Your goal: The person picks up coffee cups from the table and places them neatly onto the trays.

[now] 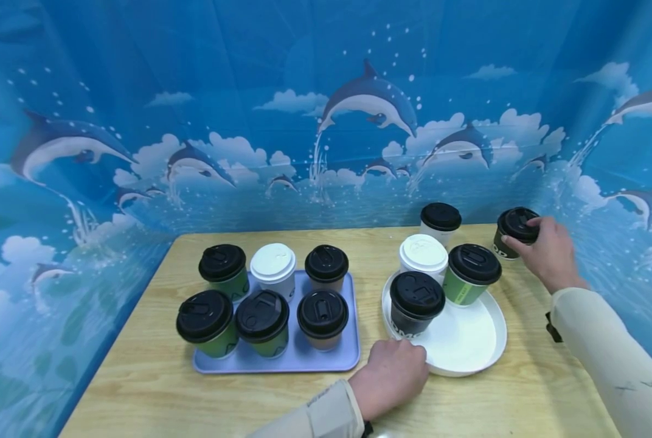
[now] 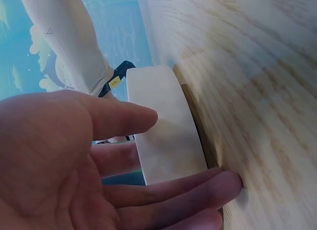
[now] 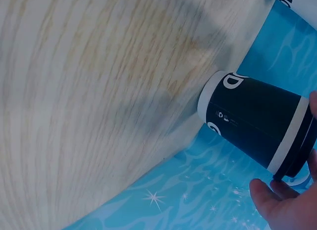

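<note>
At the back right of the table, my right hand (image 1: 550, 252) holds a black paper cup (image 3: 255, 118) by its black lid (image 1: 517, 224), thumb and fingers on opposite sides. The cup's pale base meets or nearly touches the tabletop. My left hand (image 1: 393, 374) is at the front rim of a round white tray (image 1: 485, 356). In the left wrist view its fingers (image 2: 173, 195) are extended low by the wood, and the thumb lies across the tray's outer wall. On the tray are a black cup (image 1: 413, 304), a white-lidded cup (image 1: 423, 258) and a green cup (image 1: 471, 277).
A lavender rectangular tray (image 1: 282, 363) on the left bears several lidded cups in two rows. Behind the round tray stands a white cup with a black lid (image 1: 441, 220). A blue dolphin-print curtain (image 1: 304, 91) borders the wooden table (image 1: 156, 377).
</note>
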Motion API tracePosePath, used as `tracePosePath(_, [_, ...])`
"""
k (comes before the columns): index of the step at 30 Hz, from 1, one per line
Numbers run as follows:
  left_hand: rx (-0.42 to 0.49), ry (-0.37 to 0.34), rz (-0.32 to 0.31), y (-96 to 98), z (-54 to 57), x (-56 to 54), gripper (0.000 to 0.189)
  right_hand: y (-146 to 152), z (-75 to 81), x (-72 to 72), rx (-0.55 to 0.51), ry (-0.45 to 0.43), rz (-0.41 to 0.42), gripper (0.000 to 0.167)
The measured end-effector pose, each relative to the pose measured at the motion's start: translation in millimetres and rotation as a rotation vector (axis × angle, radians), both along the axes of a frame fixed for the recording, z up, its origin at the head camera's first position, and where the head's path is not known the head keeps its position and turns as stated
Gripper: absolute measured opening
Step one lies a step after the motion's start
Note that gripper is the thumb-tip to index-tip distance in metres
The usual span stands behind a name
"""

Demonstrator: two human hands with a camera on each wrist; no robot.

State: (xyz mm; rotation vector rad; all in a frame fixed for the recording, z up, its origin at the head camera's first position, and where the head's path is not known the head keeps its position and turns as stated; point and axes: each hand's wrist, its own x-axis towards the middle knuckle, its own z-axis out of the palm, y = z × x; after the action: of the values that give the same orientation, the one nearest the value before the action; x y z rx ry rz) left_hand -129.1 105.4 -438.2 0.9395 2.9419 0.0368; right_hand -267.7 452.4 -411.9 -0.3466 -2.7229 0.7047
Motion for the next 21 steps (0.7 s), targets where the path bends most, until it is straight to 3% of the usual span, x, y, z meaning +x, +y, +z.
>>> tracePosePath(11, [0.0, 0.028, -0.012, -0.9, -1.1, 0.0, 0.031, -3.1, -4.9, 5.8, -0.068, 0.048, -0.014, 0.083])
tracePosePath(21, [0.007, 0.04, -0.026, -2.5, -0.2, -0.7, 0.031, -9.0, -1.5, 30.1, -0.16, 0.182, 0.023, 0.078])
